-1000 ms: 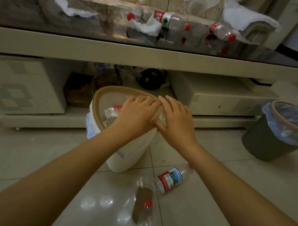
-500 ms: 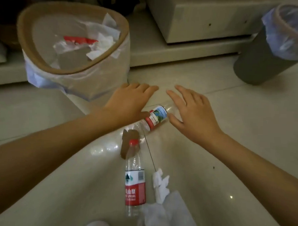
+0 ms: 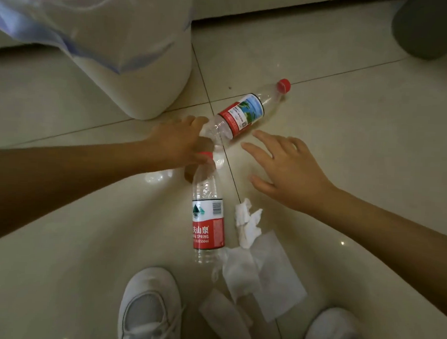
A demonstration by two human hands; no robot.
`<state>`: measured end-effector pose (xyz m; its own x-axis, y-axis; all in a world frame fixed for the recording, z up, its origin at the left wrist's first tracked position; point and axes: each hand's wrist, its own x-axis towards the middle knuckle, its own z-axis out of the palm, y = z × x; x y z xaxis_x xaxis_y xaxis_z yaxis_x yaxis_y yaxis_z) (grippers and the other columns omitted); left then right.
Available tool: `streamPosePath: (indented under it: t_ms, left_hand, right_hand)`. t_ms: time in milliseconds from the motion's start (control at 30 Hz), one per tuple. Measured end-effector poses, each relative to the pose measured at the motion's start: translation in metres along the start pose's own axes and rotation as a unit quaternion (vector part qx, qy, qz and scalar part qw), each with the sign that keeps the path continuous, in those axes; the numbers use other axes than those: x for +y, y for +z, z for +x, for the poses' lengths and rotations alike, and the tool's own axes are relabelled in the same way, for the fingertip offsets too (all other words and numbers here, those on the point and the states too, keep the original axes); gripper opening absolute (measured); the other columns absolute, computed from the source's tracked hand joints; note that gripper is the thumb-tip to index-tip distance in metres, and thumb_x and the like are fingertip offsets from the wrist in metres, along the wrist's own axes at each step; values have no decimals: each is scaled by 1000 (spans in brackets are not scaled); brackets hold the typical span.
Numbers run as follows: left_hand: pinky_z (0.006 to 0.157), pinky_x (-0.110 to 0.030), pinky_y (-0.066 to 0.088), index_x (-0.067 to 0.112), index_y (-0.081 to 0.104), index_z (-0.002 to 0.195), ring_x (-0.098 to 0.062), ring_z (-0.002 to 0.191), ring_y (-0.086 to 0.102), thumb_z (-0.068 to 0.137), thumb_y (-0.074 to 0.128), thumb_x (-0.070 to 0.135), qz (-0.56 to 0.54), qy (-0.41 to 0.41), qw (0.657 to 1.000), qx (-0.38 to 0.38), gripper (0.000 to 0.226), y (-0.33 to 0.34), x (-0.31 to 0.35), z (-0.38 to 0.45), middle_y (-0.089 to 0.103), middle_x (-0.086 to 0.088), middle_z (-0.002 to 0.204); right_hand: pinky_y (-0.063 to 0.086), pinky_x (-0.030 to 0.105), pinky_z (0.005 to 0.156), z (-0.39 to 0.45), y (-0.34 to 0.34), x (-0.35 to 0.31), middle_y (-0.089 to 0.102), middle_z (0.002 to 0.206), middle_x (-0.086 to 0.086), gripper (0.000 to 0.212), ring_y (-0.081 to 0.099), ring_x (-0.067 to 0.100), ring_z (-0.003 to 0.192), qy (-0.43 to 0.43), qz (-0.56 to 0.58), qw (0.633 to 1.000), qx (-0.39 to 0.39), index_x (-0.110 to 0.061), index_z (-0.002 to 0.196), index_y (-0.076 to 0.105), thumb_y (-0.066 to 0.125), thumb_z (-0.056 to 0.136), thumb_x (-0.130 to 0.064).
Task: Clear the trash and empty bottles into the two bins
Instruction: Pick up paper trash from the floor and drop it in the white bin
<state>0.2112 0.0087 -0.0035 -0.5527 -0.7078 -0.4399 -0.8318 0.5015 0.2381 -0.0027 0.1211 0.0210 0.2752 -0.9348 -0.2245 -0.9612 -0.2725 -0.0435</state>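
Two empty clear bottles with red caps and red labels lie on the tiled floor. The far bottle lies slanted, cap pointing up right. My left hand wraps its fingers and thumb around that bottle's base, and covers most of the near bottle's cap. The near bottle lies lengthwise toward my feet. My right hand hovers open, fingers spread, just right of both bottles and touching neither. The white bin with a plastic liner stands at the upper left. Only the grey bin's lower wall shows at the top right.
A crumpled white tissue lies right of the near bottle. A flat tissue sheet and another wad lie between my white shoes. A low cabinet base runs along the top edge behind the bins.
The view has tipped down from the white bin to the floor. Both hands dropped from the bin's rim to the bottles, and my left hand has closed on the far bottle's base.
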Motion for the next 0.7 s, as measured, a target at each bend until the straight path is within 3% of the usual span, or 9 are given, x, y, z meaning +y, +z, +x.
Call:
streamPosePath:
  t_ms: [100, 200, 433, 500, 633, 700]
  left_hand:
    - [94, -44, 41, 23, 20, 147, -33, 124, 46, 91, 49, 54, -41, -67, 997, 2, 70, 20, -17, -7, 34, -10, 149]
    - [95, -47, 41, 25, 23, 147, -35, 124, 44, 94, 51, 39, -60, -79, 995, -3, 61, 40, -25, -10, 35, -13, 147]
    - [98, -53, 38, 27, 22, 147, -33, 134, 27, 71, 76, 47, -32, -62, 997, 24, 95, 62, -18, -3, 24, -7, 150]
    - [97, -50, 38, 27, 25, 145, -31, 131, 30, 70, 79, 42, -30, -63, 997, 32, 94, 62, -13, 0, 29, -6, 146]
    - [93, -42, 38, 23, 33, 139, -26, 122, 35, 66, 84, 31, -62, -85, 994, 25, 90, 64, -6, 4, 43, -5, 133]
    - [92, -40, 38, 22, 36, 136, -25, 121, 35, 63, 86, 28, -89, -113, 989, 22, 88, 64, -4, 5, 45, -4, 130]
  right_hand:
    - [41, 54, 95, 7, 10, -8, 46, 141, 17, 64, 54, 35, 117, -36, 3, 999, -22, -16, 134, 48, 35, 82, -50]
    - [39, 56, 96, 9, 20, -14, 42, 145, 16, 67, 52, 35, 120, -63, 6, 997, -41, -17, 137, 46, 33, 82, -54]
    - [38, 56, 98, 15, 35, -16, 40, 146, 15, 68, 50, 35, 122, -98, -1, 994, -55, -20, 140, 42, 35, 83, -56]
    - [36, 56, 101, 13, 37, -13, 38, 147, 14, 64, 47, 34, 125, -100, -1, 993, -55, -20, 139, 42, 42, 85, -55]
    - [38, 55, 98, 4, 37, -4, 42, 144, 13, 66, 51, 34, 121, -103, 7, 993, -60, -22, 136, 44, 32, 80, -57]
    - [37, 56, 99, 2, 36, 1, 40, 146, 13, 66, 49, 34, 123, -116, 9, 991, -61, -23, 138, 42, 38, 81, -57]
